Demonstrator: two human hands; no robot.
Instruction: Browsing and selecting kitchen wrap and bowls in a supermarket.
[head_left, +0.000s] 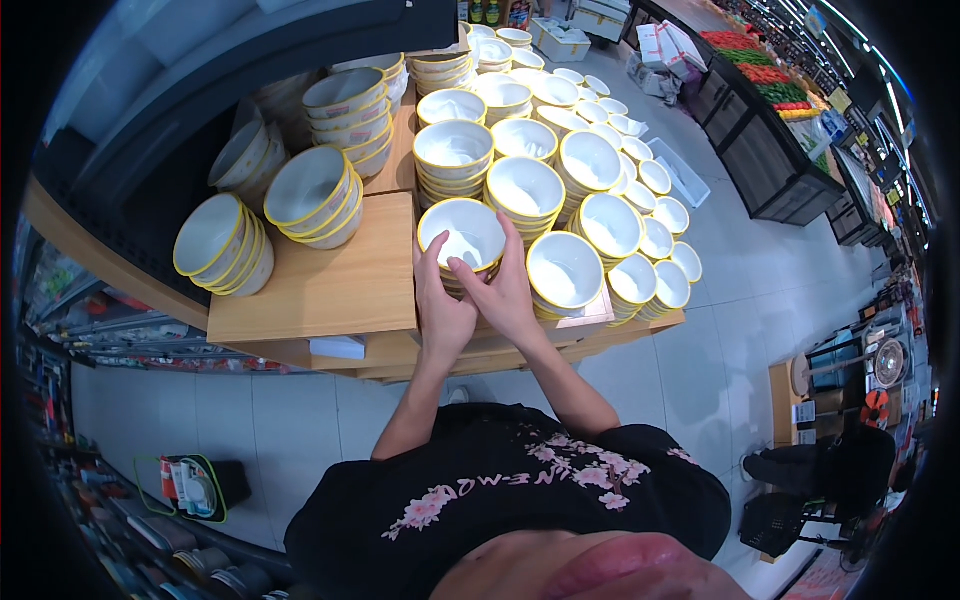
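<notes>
White ceramic bowls with yellow rims stand in stacks on a wooden display table. At its front edge, my left hand (444, 309) clasps the left side of a bowl stack (466, 222), thumb and fingers around the rim. My right hand (507, 294) grips the same stack from the right, one finger along the rim and the thumb near the front. Whether the stack is lifted or rests on the table, I cannot tell. Close to my right hand is another bowl stack (565, 271). Behind my hands stands a further stack (525, 187).
On the raised wooden board (330, 292) at left are more stacked bowls (311, 191), under a dark overhanging panel (375, 30). A filled shopping basket (196, 487) sits on the tiled floor behind me. A person (840, 469) is at the lower right, near a fan (889, 361).
</notes>
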